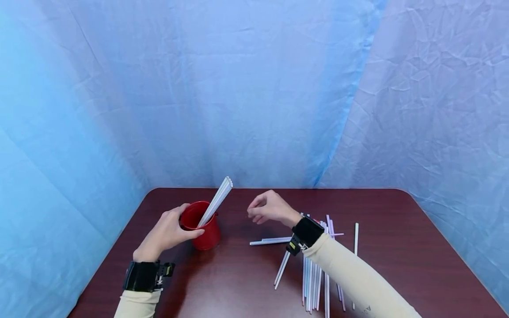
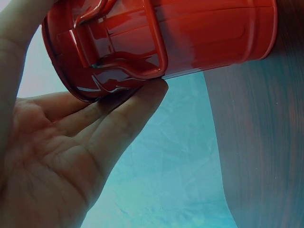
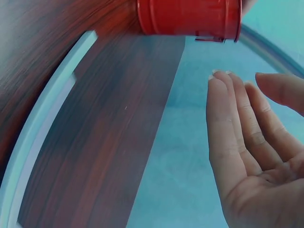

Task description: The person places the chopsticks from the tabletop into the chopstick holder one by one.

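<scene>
We see the left hand (image 1: 167, 232) wrapped round the near side of the red cup (image 1: 200, 225), thumb on the rim and fingers (image 2: 128, 111) pressed up against the handle side; the left wrist view shows them lying fairly straight along the cup's wall, curving with it. The cup stands upright on the desk (image 1: 238, 282), left of centre. A bundle of white straws (image 1: 216, 201) sits in it, leaning up and to the right, tops well above the rim.

Over to the right hand (image 1: 268, 207): it hovers above the desk just right of the cup, holding nothing. From the right wrist view we see its fingers (image 3: 232, 137) loose and nearly straight, thumb apart from them, the cup beyond the fingertips.

Behind and under that forearm lies the loose pile of straws (image 1: 314, 274), white with a few pink ones, mostly pointing toward us. Two lie crosswise near the wrist, and one straw (image 1: 355, 238) lies alone farther right. Both wrists carry black bands, and a blue cloth (image 1: 254, 88) hangs behind the desk.
</scene>
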